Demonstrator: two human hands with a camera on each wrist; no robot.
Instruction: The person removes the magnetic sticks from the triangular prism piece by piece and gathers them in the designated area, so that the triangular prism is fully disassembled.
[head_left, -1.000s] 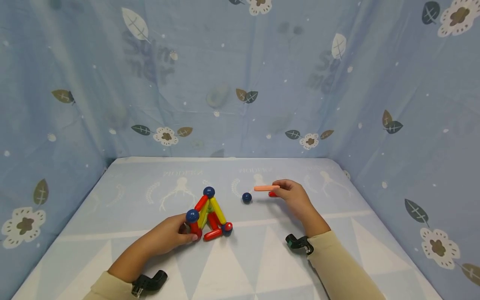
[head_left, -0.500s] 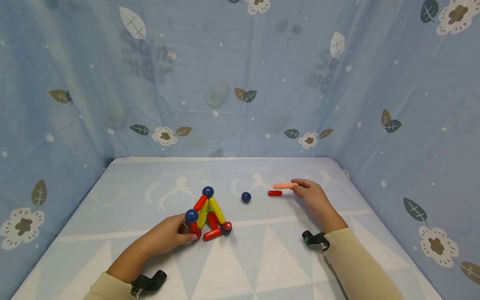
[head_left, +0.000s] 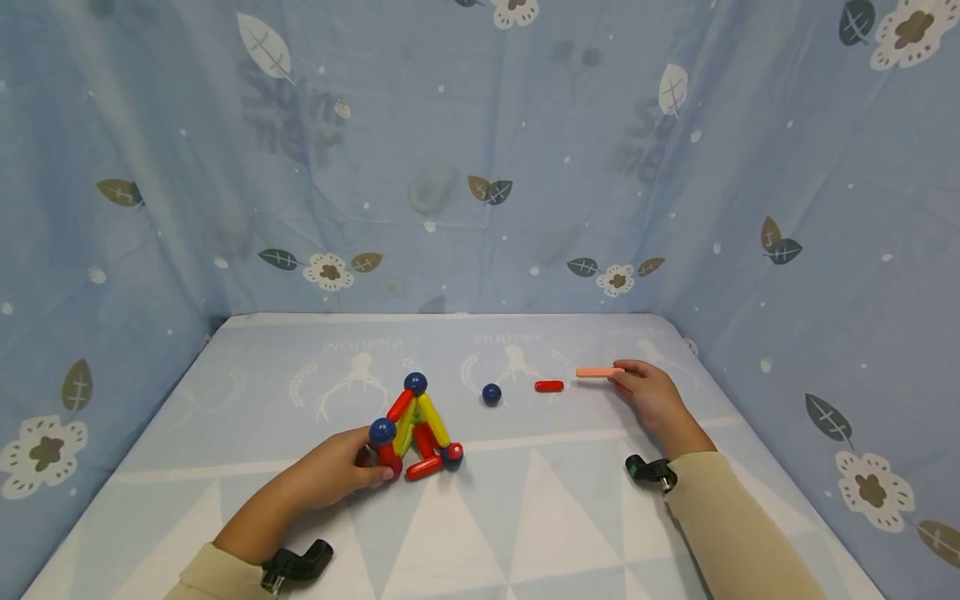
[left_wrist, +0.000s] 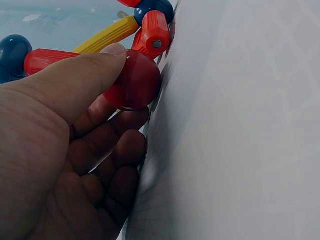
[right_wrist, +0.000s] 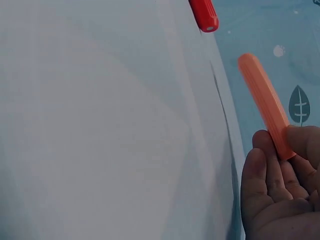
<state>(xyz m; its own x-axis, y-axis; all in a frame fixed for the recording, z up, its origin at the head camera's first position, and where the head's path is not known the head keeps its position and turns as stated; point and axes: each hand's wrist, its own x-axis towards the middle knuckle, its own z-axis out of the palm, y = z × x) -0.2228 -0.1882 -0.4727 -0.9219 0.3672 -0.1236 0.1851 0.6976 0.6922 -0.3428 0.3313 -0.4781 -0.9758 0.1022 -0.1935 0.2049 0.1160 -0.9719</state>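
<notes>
A small frame of magnetic sticks and balls [head_left: 435,421] stands left of the table's middle, with red and yellow sticks and blue balls. My left hand [head_left: 333,471] grips its near left corner, thumb pressed on a red ball [left_wrist: 135,82] and fingers behind it. In the head view a blue ball [head_left: 382,432] tops the short red stick at that corner. Over to the right, my right hand [head_left: 652,396] pinches one end of an orange magnetic stick [right_wrist: 265,95] between thumb and fingers. The stick points left, held close over the cloth.
A loose blue ball [head_left: 491,394] lies between the frame and the right hand. Beside it rests a loose red stick [head_left: 549,386]. A patterned cloth [head_left: 555,500] covers the table, and blue curtains [head_left: 480,167] rise at the back and both sides.
My right hand has moved right with the orange stick, away from the blue ball and past the red stick, which now shows fully. The left hand and the frame have stayed put.
</notes>
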